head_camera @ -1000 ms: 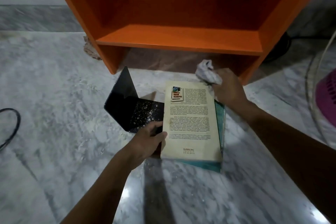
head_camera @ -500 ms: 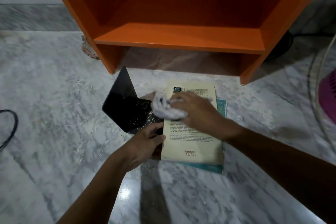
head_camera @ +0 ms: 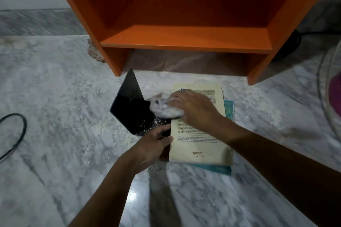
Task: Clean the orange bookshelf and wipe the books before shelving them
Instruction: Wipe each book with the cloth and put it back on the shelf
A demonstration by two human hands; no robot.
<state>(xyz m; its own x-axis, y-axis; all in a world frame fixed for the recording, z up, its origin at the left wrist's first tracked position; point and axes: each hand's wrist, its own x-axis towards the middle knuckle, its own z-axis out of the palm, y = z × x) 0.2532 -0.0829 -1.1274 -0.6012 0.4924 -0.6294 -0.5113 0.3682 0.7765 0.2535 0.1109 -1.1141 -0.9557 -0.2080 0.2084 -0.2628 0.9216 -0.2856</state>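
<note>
Right hand [head_camera: 191, 108] presses a bunched white cloth [head_camera: 164, 109] onto the far-left corner of a cream book [head_camera: 201, 145], fingers curled over the wad, which spills past the book's left edge. Left hand [head_camera: 155, 145] grips the book's left edge nearer the person, thumb on the cover and fingers curled round the side. The book lies flat on the marble floor [head_camera: 55, 97], on top of a teal book [head_camera: 217, 168] that shows along its right and near edges. Its long axis runs from the person straight toward the orange bookshelf [head_camera: 184, 38], which stands just beyond the book's far end with its open front facing it. A black angled piece [head_camera: 129, 114] flecked with white specks sits just left of the book. Most of the cover lies on the near side of the cloth, so the next stroke likely draws back along that axis, and the right hand is the one placed for it.
</note>
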